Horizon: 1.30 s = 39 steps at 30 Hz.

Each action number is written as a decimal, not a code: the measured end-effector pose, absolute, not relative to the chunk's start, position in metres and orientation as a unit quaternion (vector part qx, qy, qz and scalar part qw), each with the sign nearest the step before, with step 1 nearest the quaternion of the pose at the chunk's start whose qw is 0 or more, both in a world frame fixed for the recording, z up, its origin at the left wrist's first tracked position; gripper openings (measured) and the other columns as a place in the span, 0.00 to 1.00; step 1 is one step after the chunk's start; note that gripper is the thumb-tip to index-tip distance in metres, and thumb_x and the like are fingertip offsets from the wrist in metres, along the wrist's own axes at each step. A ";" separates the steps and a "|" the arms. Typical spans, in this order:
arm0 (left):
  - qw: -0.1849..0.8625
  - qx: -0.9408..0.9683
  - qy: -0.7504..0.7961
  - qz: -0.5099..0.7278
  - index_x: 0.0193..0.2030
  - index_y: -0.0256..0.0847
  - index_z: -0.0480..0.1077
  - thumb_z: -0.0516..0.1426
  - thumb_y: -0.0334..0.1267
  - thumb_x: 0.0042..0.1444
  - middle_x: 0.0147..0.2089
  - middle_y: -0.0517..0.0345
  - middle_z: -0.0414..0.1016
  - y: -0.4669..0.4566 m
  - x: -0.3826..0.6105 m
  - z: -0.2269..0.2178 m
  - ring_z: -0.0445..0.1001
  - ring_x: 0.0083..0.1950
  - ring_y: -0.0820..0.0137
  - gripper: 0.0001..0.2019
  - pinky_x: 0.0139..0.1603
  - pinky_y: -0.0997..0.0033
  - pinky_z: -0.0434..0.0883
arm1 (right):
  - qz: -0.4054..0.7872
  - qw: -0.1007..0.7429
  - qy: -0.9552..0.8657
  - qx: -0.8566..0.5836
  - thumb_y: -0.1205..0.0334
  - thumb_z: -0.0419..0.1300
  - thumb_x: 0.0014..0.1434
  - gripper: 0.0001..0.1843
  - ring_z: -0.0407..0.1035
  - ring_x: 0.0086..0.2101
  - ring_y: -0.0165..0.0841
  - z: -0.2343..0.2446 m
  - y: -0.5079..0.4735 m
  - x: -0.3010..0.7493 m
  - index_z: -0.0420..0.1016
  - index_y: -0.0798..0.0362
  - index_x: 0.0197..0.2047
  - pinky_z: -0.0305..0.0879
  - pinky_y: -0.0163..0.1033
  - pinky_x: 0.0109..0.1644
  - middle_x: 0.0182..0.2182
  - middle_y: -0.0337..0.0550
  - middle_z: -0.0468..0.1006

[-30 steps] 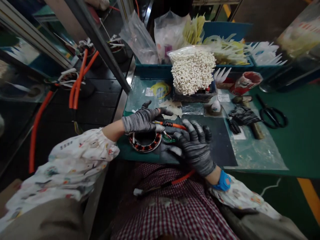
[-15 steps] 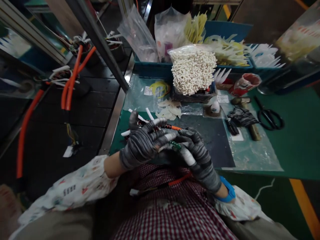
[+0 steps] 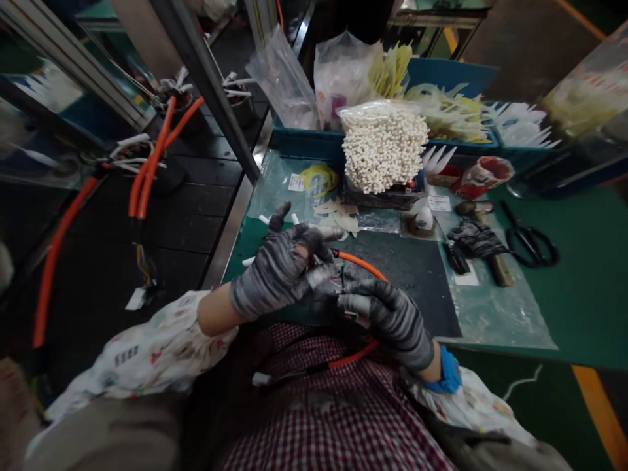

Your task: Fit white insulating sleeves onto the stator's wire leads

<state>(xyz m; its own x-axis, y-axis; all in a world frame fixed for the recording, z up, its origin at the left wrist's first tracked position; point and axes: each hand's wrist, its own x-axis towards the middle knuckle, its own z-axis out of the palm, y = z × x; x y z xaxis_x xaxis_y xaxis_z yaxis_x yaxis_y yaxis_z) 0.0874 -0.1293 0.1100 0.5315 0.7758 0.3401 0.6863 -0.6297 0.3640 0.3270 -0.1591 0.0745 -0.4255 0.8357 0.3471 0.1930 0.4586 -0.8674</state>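
- In the head view, the only one, your left hand [image 3: 279,268] arches over the part being worked on at the desk [image 3: 589,281]; its grip is half curled, but I cannot tell what it has hold of, since the glove covers it;
- your right hand [image 3: 395,317] has thumb and forefinger nearly together; this grip seems to pinch a small green board [image 3: 342,280], edge-on between both hands;
- the orange cable [image 3: 362,262] appears already joined beneath your left fingers, though the joint is hidden; the board looks not yet fixed, so that portion seems left; white tubes [image 3: 249,261] jut out loosely beside your left hand;
- the cable is smooth and round, bending under your right hand and leading to a blocky white connector [image 3: 261,379] above your checked apron [image 3: 314,425]; your gloves are striped knit with pale fingertips;
- beyond lie a flat dark sheet [image 3: 417,281], a bag of thin white rods [image 3: 385,150] with rounded ends, and black scissors [image 3: 532,243] with looped handles.
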 end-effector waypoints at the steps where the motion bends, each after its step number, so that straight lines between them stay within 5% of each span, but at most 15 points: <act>1: 0.065 0.872 0.408 0.264 0.68 0.44 0.68 0.53 0.51 0.75 0.52 0.51 0.87 -0.136 0.087 0.110 0.86 0.54 0.58 0.22 0.85 0.37 0.53 | 0.363 0.417 -0.765 -0.331 0.60 0.64 0.72 0.10 0.86 0.48 0.39 0.075 -0.158 0.330 0.85 0.39 0.52 0.86 0.43 0.51 0.54 0.39 0.88; 6: -0.028 0.894 0.376 0.240 0.61 0.44 0.72 0.58 0.56 0.69 0.56 0.45 0.86 -0.161 0.096 0.098 0.83 0.60 0.49 0.23 0.84 0.29 0.51 | 0.220 0.417 -0.825 -0.311 0.65 0.68 0.69 0.21 0.86 0.48 0.40 0.071 -0.157 0.344 0.82 0.33 0.61 0.86 0.45 0.52 0.51 0.37 0.89; 11: -0.054 0.861 0.399 0.312 0.64 0.37 0.69 0.59 0.49 0.71 0.56 0.40 0.85 -0.159 0.105 0.075 0.83 0.62 0.51 0.22 0.76 0.35 0.69 | 0.269 0.555 -0.697 -0.366 0.58 0.69 0.68 0.06 0.85 0.41 0.40 0.062 -0.150 0.315 0.82 0.39 0.48 0.86 0.46 0.46 0.42 0.38 0.88; 15: -0.016 0.860 0.388 0.330 0.68 0.37 0.68 0.55 0.53 0.74 0.62 0.38 0.83 -0.157 0.086 0.085 0.79 0.68 0.53 0.25 0.73 0.42 0.74 | 0.334 0.646 -0.555 -0.404 0.52 0.63 0.73 0.05 0.83 0.41 0.40 0.055 -0.138 0.273 0.75 0.42 0.46 0.84 0.50 0.50 0.40 0.40 0.85; 18: 0.090 0.858 0.397 0.313 0.55 0.45 0.78 0.53 0.52 0.75 0.54 0.49 0.87 -0.137 0.056 0.111 0.84 0.59 0.58 0.18 0.71 0.45 0.75 | 0.367 0.650 -0.541 -0.387 0.50 0.55 0.76 0.08 0.81 0.42 0.41 0.051 -0.134 0.247 0.71 0.42 0.47 0.83 0.51 0.49 0.41 0.42 0.81; 20: 0.147 0.793 0.492 0.328 0.47 0.44 0.81 0.53 0.47 0.75 0.49 0.50 0.88 -0.104 0.038 0.126 0.86 0.50 0.61 0.17 0.58 0.54 0.82 | 0.381 0.667 -0.550 -0.327 0.48 0.52 0.77 0.09 0.79 0.40 0.40 0.046 -0.135 0.238 0.69 0.40 0.49 0.83 0.49 0.46 0.38 0.40 0.78; 24: 0.205 0.800 0.536 0.175 0.53 0.39 0.81 0.61 0.45 0.66 0.51 0.51 0.86 -0.008 0.035 0.123 0.84 0.53 0.59 0.16 0.62 0.56 0.78 | 0.444 0.613 -0.618 -0.215 0.54 0.53 0.78 0.12 0.80 0.43 0.37 0.036 -0.141 0.239 0.69 0.32 0.61 0.83 0.46 0.50 0.41 0.37 0.80; 28: 0.246 0.830 0.501 -0.008 0.50 0.37 0.83 0.66 0.40 0.58 0.46 0.55 0.85 0.064 0.070 0.091 0.80 0.50 0.63 0.14 0.59 0.65 0.75 | 0.465 0.572 -0.650 -0.187 0.56 0.61 0.75 0.07 0.81 0.41 0.35 0.028 -0.142 0.249 0.73 0.40 0.54 0.82 0.41 0.48 0.41 0.38 0.83; 33: 0.268 0.818 0.508 -0.036 0.46 0.33 0.81 0.75 0.41 0.49 0.39 0.59 0.80 0.086 0.093 0.061 0.74 0.42 0.69 0.19 0.56 0.69 0.73 | 0.458 0.546 -0.664 -0.226 0.49 0.64 0.73 0.10 0.80 0.40 0.38 0.027 -0.142 0.249 0.76 0.46 0.47 0.81 0.47 0.48 0.39 0.43 0.83; 39: 0.351 0.778 0.521 0.026 0.47 0.33 0.78 0.72 0.42 0.57 0.31 0.65 0.77 0.078 0.088 0.047 0.71 0.36 0.72 0.17 0.49 0.67 0.76 | 0.427 0.545 -0.692 -0.204 0.48 0.64 0.73 0.11 0.78 0.37 0.37 0.034 -0.138 0.249 0.78 0.46 0.44 0.80 0.46 0.43 0.36 0.43 0.82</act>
<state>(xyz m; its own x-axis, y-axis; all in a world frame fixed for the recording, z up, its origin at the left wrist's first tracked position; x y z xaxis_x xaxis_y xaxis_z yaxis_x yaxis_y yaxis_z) 0.0878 0.0784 0.0473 0.4566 0.8278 -0.3259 0.7918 -0.2110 0.5732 0.2488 -0.1384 0.0342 -0.3222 0.7475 0.5808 -0.1828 0.5528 -0.8130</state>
